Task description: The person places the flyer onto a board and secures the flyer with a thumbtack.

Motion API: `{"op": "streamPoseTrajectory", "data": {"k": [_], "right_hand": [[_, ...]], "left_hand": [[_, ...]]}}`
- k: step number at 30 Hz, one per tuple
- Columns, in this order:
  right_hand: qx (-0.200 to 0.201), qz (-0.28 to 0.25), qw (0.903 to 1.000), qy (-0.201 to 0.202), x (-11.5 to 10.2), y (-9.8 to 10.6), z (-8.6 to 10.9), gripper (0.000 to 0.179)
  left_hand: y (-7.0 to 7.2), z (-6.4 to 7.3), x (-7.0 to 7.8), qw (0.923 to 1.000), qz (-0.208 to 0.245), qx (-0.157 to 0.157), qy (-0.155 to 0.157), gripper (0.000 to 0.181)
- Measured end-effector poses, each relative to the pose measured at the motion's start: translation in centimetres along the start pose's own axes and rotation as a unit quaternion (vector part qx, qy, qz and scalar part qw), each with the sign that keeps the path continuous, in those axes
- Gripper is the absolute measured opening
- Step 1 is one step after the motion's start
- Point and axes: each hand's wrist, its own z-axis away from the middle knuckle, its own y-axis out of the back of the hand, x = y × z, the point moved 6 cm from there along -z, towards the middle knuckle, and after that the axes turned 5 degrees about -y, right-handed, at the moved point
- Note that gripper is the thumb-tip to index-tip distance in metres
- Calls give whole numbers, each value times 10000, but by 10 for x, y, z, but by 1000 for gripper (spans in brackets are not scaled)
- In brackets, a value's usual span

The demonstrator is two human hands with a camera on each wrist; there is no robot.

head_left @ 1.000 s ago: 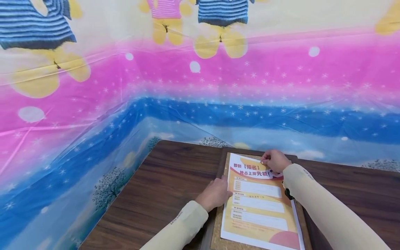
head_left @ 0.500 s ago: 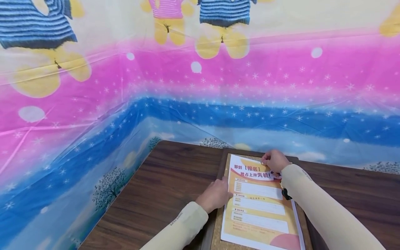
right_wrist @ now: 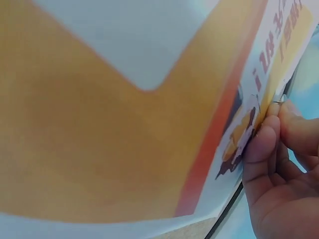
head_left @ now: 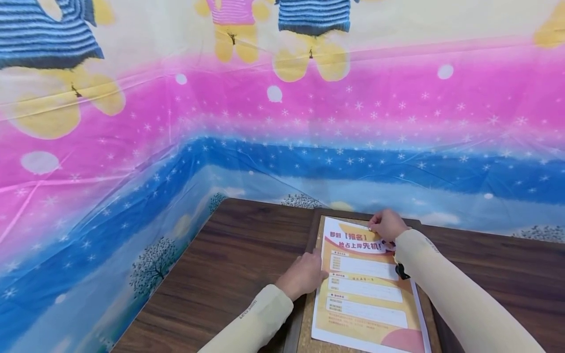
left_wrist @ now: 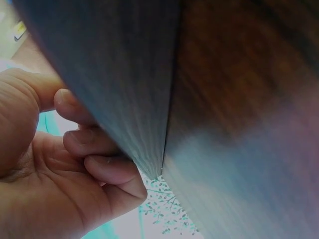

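A wood-framed corkboard (head_left: 305,338) bears a printed sheet of paper (head_left: 353,333) in yellow, white and pink with Chinese lettering. My left hand (head_left: 302,274) grips the frame's left side, its thumb reaching the paper's edge; in the left wrist view the fingers (left_wrist: 114,169) curl against the frame. Up at the sheet's top edge, my right hand (head_left: 389,226) pinches a small shiny thumbtack (right_wrist: 283,98) between thumb and forefinger. The tack's point is hidden, so how deep it sits cannot be seen. Other fingers of that hand touch the paper.
Under the board spreads a dark wood-grain table (head_left: 212,264). Behind it hangs a patterned cloth (head_left: 309,117) in pink and blue with bear figures, meeting the table's back and left edges. A dark band (head_left: 401,271) circles the right wrist.
Both hands keep their places on the board and the paper's top edge. The right forearm and wrist have shifted slightly leftward.
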Motion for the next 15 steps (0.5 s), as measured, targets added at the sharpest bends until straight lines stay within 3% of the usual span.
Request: {"op": "streamPoseTrajectory", "data": {"k": [15], "right_hand": [[68,-163,9996,-230,3,0,-2,12]], "left_hand": [[2,2,1,9999,135,-22,17,47]]}}
